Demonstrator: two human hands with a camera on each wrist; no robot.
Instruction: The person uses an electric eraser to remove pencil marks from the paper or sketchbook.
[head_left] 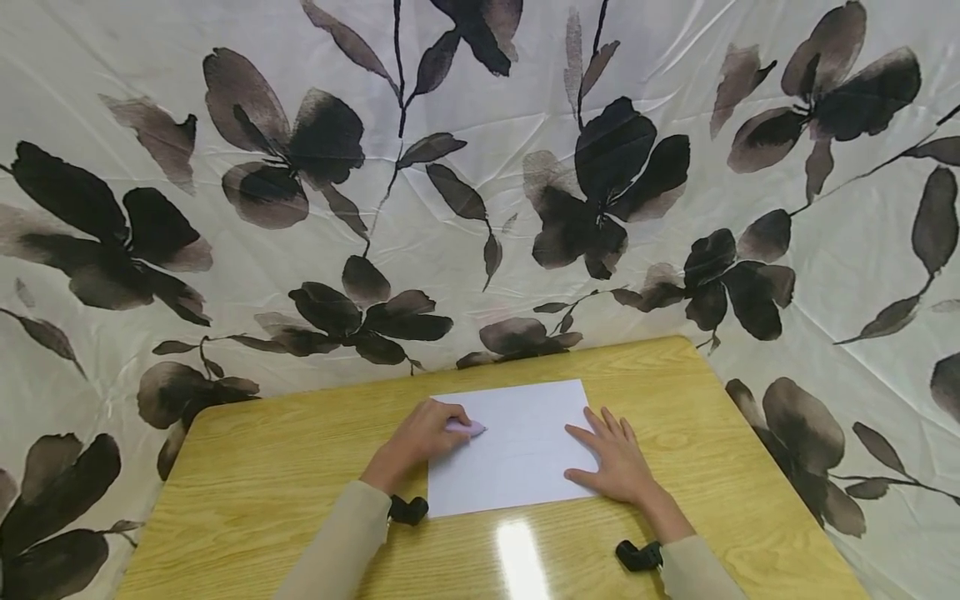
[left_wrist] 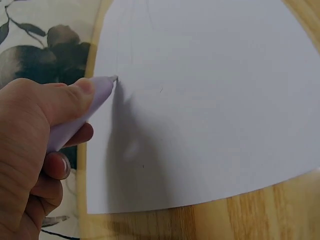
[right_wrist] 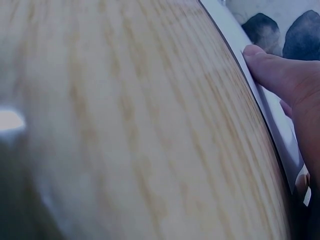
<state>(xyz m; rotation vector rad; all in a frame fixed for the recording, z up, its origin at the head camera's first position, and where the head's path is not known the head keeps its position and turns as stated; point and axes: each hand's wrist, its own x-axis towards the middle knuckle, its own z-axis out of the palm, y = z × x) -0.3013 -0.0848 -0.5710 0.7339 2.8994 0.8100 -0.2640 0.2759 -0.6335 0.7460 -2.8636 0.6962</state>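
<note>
A white sheet of paper (head_left: 517, 475) lies flat on the wooden table. My left hand (head_left: 422, 437) is at its left side and grips a thick lilac pen-shaped tool (head_left: 467, 428). In the left wrist view the tool (left_wrist: 102, 95) tapers to a small grey tip, which points at the paper (left_wrist: 220, 110) and is at or very close to its surface; whether it is a pen or a cutter I cannot tell. Faint lines and small dark marks show on the sheet. With fingers spread, my right hand (head_left: 618, 458) rests on the sheet's right edge; its thumb (right_wrist: 265, 62) shows in the right wrist view.
Yellowish wood grain covers the table (head_left: 285, 467), which has rounded back corners. Behind and beside it hangs a pale cloth (head_left: 465, 275) with dark flowers. A black wrist device (head_left: 408, 510) sits at the left cuff, another device (head_left: 637, 556) at the right.
</note>
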